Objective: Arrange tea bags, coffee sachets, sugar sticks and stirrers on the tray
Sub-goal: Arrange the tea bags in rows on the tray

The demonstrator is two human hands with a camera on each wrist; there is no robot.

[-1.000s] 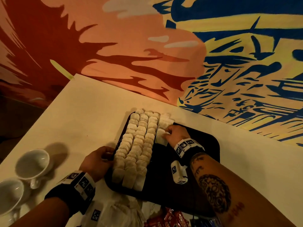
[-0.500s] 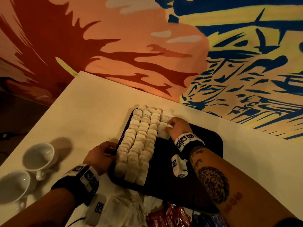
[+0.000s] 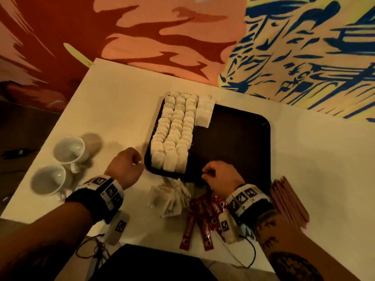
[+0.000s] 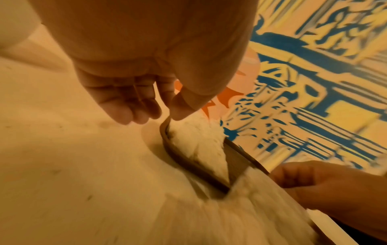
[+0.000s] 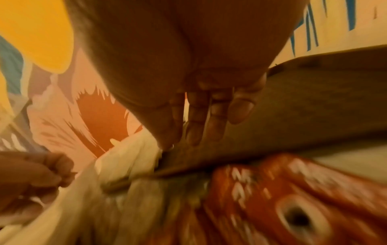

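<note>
A black tray (image 3: 239,138) lies on the white table. Three long rows of tea bags (image 3: 172,134) fill its left part, and a short fourth row (image 3: 205,112) begins at the far end. Loose tea bags (image 3: 170,197) are heaped on the table just before the tray, with red coffee sachets (image 3: 205,218) to their right. My left hand (image 3: 138,161) hovers at the tray's near-left corner, fingers loosely curled and holding nothing (image 4: 150,114). My right hand (image 3: 205,174) is over the tray's near edge, its fingers (image 5: 199,119) nearly straight and bare.
Two white cups (image 3: 69,149) (image 3: 48,178) lie on the table at the left. A bundle of reddish-brown sticks (image 3: 288,203) sits right of the tray's near corner. A painted wall (image 3: 182,37) borders the table's far side. A dark object (image 3: 152,264) is at the near edge.
My right hand has left the fourth row of tea bags and drawn back to the tray's near edge. My left hand has let go of the tray's left side and moved nearer.
</note>
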